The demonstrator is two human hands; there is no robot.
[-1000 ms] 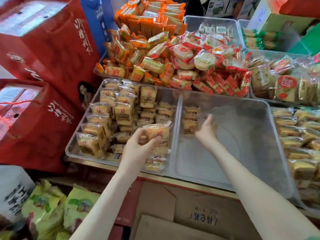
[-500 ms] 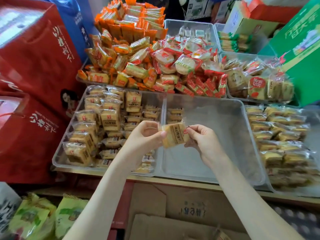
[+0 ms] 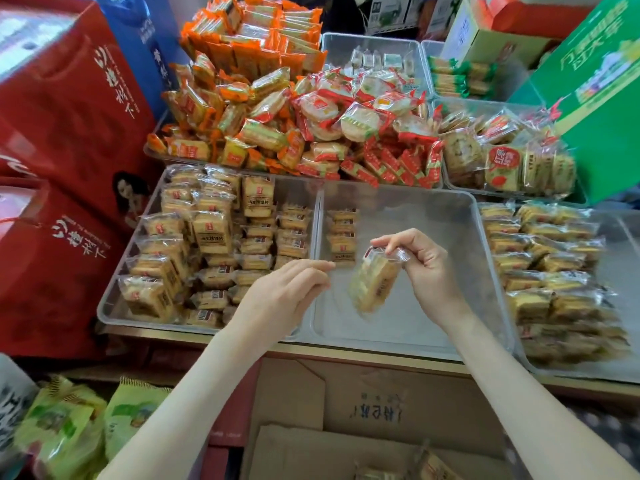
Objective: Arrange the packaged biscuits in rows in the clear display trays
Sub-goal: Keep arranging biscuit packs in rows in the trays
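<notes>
Right hand pinches a biscuit packet by its wrapper end over the clear tray — the thin grip could slip; left hand empty.

Biscuit packet, pinched by right hand: motion-blurred, print unreadable.
Left tray: near right corner hidden behind left hand.
Rightmost tray: cut off by right edge.
Red boxes: cropped at left edge.
Green bags, near left: blurred, labels illegible.
</notes>
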